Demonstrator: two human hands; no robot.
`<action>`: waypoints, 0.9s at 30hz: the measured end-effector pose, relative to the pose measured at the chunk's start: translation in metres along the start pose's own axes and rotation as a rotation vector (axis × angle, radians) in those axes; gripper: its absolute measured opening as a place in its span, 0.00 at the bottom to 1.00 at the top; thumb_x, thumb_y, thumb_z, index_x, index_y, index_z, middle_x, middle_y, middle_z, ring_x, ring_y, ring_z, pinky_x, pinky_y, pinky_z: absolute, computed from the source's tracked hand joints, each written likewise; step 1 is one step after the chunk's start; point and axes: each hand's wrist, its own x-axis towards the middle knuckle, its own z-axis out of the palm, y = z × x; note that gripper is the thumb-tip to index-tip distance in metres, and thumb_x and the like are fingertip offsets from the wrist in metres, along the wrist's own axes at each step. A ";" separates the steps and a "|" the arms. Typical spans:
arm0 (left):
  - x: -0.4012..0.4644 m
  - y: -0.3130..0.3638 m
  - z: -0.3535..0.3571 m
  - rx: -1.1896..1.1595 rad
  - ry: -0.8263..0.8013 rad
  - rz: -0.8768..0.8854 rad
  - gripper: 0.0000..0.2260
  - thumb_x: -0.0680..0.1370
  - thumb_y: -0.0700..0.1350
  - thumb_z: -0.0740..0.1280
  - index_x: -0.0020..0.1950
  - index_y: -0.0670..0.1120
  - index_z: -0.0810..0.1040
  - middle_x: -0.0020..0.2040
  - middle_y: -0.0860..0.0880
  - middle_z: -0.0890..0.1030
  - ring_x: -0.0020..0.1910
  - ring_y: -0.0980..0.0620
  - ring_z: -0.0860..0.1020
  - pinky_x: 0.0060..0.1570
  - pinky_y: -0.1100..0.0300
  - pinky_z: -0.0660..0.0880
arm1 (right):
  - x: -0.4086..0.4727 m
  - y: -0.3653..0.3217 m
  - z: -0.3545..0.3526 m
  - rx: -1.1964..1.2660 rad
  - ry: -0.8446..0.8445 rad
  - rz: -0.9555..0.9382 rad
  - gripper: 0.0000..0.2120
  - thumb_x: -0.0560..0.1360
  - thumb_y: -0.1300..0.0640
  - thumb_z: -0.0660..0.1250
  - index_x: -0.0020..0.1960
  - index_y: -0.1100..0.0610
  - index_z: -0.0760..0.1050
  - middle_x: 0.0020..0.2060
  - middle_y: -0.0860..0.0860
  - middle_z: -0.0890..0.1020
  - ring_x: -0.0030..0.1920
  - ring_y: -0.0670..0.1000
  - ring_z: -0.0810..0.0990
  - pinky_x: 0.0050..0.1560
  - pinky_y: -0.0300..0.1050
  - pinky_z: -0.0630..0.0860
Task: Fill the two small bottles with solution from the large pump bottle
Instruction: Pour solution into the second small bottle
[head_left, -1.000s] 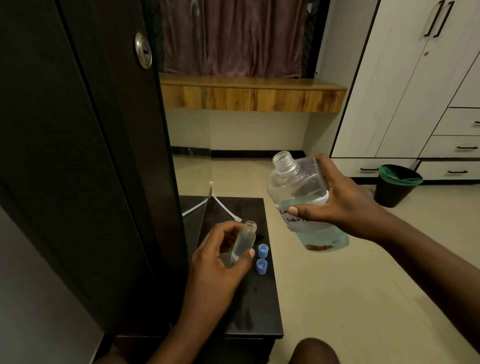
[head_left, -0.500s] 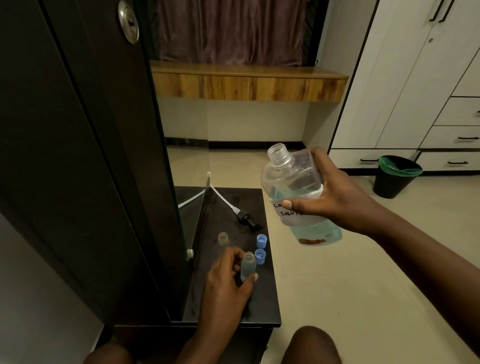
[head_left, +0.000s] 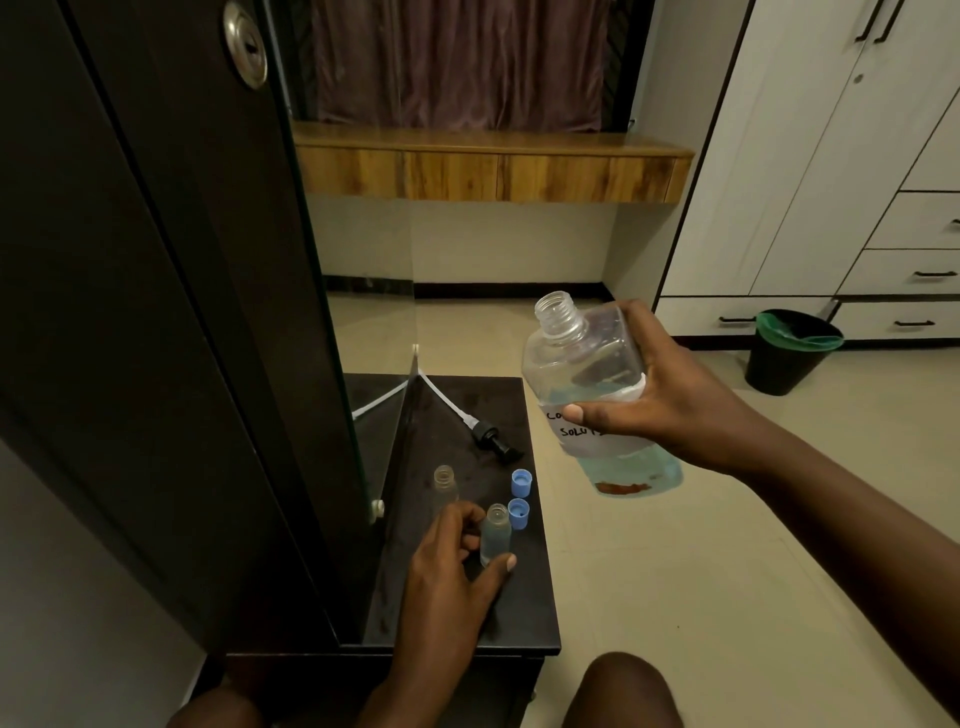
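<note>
My right hand holds the large clear bottle in the air, right of the low dark table. Its neck is open and tilted up-left, and blue solution sits in its lower part. My left hand rests on the table with thumb and fingers around a small clear bottle, which stands upright and uncapped. A second small open bottle stands just behind the fingers. Two blue caps lie to the right of the small bottles. The black pump head with its white tube lies farther back.
A tall dark cabinet door with a mirror edge rises along the table's left side. A black bin with a green liner stands on the tiled floor by white drawers. My knee is at the bottom.
My left hand has brought the small bottle down from mid-air and stood it on the table beside the caps. The large bottle stays raised in my right hand, barely moved.
</note>
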 end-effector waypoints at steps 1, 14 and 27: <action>-0.001 0.000 -0.001 -0.012 -0.001 -0.008 0.17 0.70 0.45 0.77 0.53 0.54 0.74 0.48 0.57 0.77 0.46 0.64 0.75 0.45 0.77 0.71 | 0.000 0.000 0.000 -0.003 0.000 0.000 0.33 0.63 0.41 0.76 0.63 0.40 0.63 0.54 0.34 0.77 0.54 0.35 0.78 0.49 0.40 0.78; 0.010 0.005 -0.015 -0.045 0.259 0.020 0.26 0.78 0.47 0.68 0.75 0.51 0.62 0.72 0.55 0.68 0.69 0.58 0.69 0.64 0.63 0.69 | -0.002 -0.004 -0.004 0.007 0.008 -0.011 0.34 0.63 0.41 0.75 0.64 0.39 0.63 0.55 0.34 0.76 0.55 0.34 0.76 0.48 0.37 0.75; 0.039 -0.021 -0.012 -0.019 0.154 -0.025 0.11 0.74 0.46 0.73 0.55 0.52 0.76 0.50 0.55 0.81 0.50 0.56 0.80 0.48 0.61 0.78 | -0.004 -0.005 -0.011 -0.022 -0.001 -0.001 0.36 0.63 0.41 0.74 0.65 0.42 0.62 0.58 0.38 0.75 0.55 0.38 0.76 0.46 0.34 0.73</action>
